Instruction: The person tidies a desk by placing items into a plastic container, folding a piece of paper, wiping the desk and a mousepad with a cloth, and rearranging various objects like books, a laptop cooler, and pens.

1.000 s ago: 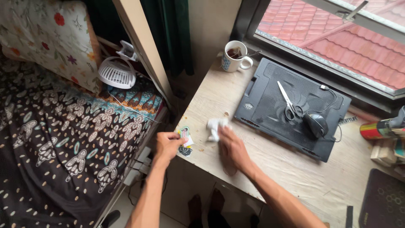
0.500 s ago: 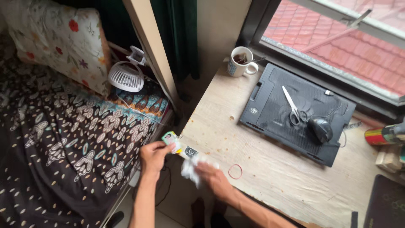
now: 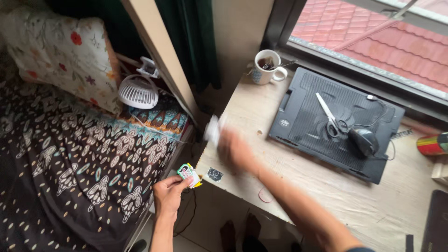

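The right hand (image 3: 235,148), gripping the crumpled white tissue (image 3: 213,129), has swept back up the desk (image 3: 326,186) while the left hand (image 3: 168,193) still pinches a small packet (image 3: 189,174)

Right hand (image 3: 235,149) grips white tissue (image 3: 213,129) on desk (image 3: 326,186); left hand (image 3: 168,193) pinches colourful packet (image 3: 189,173)

Probably bedroom in home: patterned bed (image 3: 70,158), floral pillow (image 3: 60,56), desk (image 3: 326,186) under window (image 3: 373,32).

A white mug (image 3: 267,66) is standing near the tabletop (image 3: 326,186) corner, scissors (image 3: 329,116) and a black mouse (image 3: 364,141) are lying on the black cooling pad (image 3: 303,116), and a white fan (image 3: 138,91) is resting on the bed (image 3: 70,163).
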